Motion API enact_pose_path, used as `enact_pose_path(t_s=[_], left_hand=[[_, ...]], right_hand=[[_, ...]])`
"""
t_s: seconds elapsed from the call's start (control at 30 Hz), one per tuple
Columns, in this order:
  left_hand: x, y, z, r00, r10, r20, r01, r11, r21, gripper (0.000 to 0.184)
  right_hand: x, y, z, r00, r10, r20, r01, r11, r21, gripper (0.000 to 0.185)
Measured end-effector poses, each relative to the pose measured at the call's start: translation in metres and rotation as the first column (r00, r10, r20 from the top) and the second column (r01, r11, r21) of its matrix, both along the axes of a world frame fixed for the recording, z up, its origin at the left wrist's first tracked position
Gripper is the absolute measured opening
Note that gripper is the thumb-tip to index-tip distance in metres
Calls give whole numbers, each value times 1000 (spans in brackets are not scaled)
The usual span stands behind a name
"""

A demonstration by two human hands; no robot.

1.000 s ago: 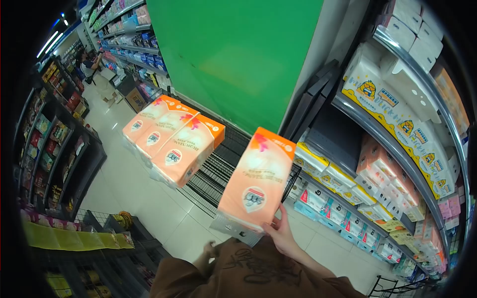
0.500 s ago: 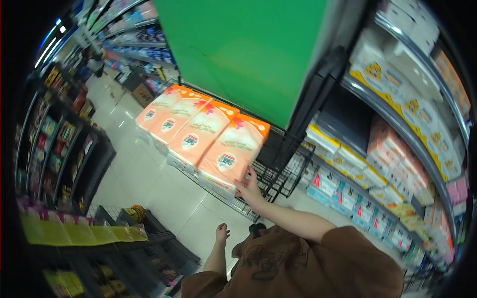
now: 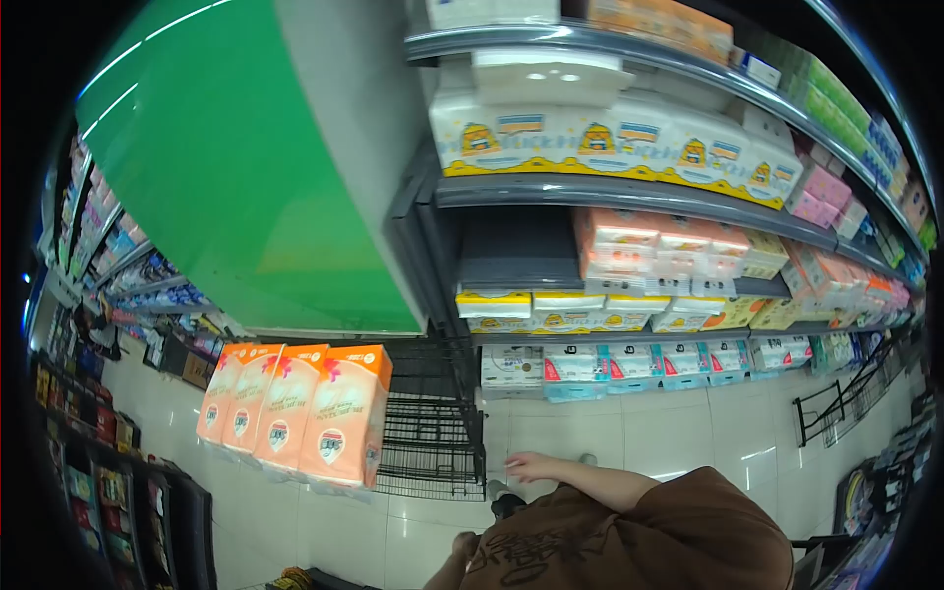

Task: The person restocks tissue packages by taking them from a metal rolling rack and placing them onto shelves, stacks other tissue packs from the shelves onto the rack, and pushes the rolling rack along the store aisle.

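Observation:
Several orange tissue packs (image 3: 339,418) stand side by side on a black wire rack (image 3: 433,447) at the left. My right hand (image 3: 531,466) is off the packs, over the floor to the right of the rack, with its fingers apart and nothing in it. Low in the view, beside my brown shirt, my left hand (image 3: 466,544) is small and partly hidden; its fingers look curled, but I cannot tell their state.
Shelves (image 3: 610,197) of tissue packs run along the right, with a gap beside the pink packs (image 3: 659,241). A green panel (image 3: 246,177) rises behind the rack. A black wire basket (image 3: 851,393) is at the right, dark shelving (image 3: 128,511) at the lower left.
The pack my right hand held now stands at the right end of the row. That hand has let go and moved off to the right. The view has swung toward the right shelves.

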State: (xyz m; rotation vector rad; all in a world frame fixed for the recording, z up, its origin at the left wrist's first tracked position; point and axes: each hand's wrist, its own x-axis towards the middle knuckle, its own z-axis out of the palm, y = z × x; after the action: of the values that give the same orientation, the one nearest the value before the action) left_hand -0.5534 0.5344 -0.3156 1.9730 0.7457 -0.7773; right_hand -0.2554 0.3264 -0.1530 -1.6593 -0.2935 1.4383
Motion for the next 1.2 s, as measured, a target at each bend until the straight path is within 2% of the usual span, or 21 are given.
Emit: enact_pose_path(t_s=[0.03,0.07,0.1,0.13,0.17,0.2,0.23,0.27,0.3,0.37,0.43,0.47,0.5,0.57,0.6,0.63,0.7,0.83,0.93,1.03,1.2], left_hand=[[17,-1,8,978,206,-24,-208,974,-89,26],[36,-2,14,958,277,69,-266,954,-138,24],[51,-6,16,924,350,155,-320,928,-191,24],[69,-12,18,901,433,36,-419,888,-192,23],[85,-16,25,858,507,-80,-513,841,-173,24],[100,-12,28,924,366,-107,-381,897,-222,29],[112,-19,35,929,362,-78,-371,905,-207,29],[132,-30,37,932,360,-49,-362,911,-196,31],[150,-45,39,932,362,-24,-360,913,-190,32],[202,-76,45,944,329,-4,-313,897,-313,32],[258,-109,39,937,347,28,-312,872,-376,34],[284,-120,35,931,339,135,-241,848,-472,38],[312,-152,83,907,394,150,-293,845,-446,39],[373,-186,128,886,393,247,-243,846,-475,39],[406,-196,145,858,404,316,-199,830,-521,44],[431,-218,197,809,433,396,-190,832,-522,56],[482,-226,241,736,359,574,-118,903,-414,65],[558,-239,316,646,431,630,-193,891,-412,76],[590,-231,330,755,292,588,-16,903,-429,79],[592,-240,335,724,367,584,-87,888,-451,76],[608,-219,308,699,215,682,66,930,-361,63]], right_hand=[[10,-50,-68,992,-119,27,121,990,-78,52],[16,-107,-123,965,-179,193,214,961,-178,44],[15,-162,-175,768,-39,640,246,939,-239,37],[12,-212,-171,808,-152,569,453,778,-436,38],[5,-261,-184,785,98,612,401,672,-622,43],[-4,-312,-207,805,9,594,478,584,-656,45],[-6,-346,-177,879,56,474,339,625,-703,38],[-17,-370,-157,875,-271,402,484,538,-690,34],[-23,-389,-140,765,-564,310,585,409,-700,30],[-39,-434,-154,711,-655,257,635,441,-635,29],[-43,-453,-158,688,-679,256,630,384,-675,28],[-49,-456,-160,675,-694,249,623,356,-696,28],[-58,-454,-167,641,-737,215,663,390,-639,29],[-71,-460,-178,582,-798,154,732,433,-526,30],[-73,-461,-177,536,-838,103,776,441,-451,33],[-71,-454,-175,486,-873,43,819,439,-369,36],[-64,-455,-166,409,-912,-25,854,392,-342,41],[-77,-467,-177,278,-958,-62,876,280,-392,43],[-81,-481,-164,214,-970,-118,858,245,-451,46],[-78,-493,-158,175,-975,-136,846,220,-486,48],[-28,-482,-157,-12,-990,-140,885,54,-462,46]])
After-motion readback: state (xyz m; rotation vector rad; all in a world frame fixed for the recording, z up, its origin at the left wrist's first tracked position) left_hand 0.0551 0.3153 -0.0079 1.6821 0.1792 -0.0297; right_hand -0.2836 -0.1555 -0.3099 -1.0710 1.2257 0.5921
